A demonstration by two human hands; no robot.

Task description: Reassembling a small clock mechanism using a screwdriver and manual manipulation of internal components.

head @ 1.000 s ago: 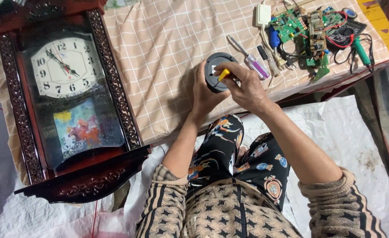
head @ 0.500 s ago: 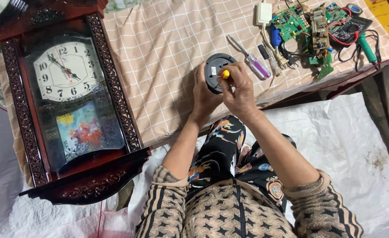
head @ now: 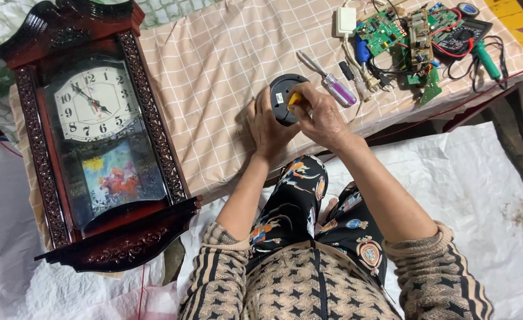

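Disc (head: 282, 95) (round, dark) within both grips.

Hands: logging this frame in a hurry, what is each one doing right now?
Left hand: closed around the round black part, steadying it.
Right hand: closed on a yellow-handled tool at that part.

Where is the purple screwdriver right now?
The purple screwdriver lies on the checked cloth, just right of the round black part in the hands, left of the green circuit boards.

Head-worn view, steeply downward, near.
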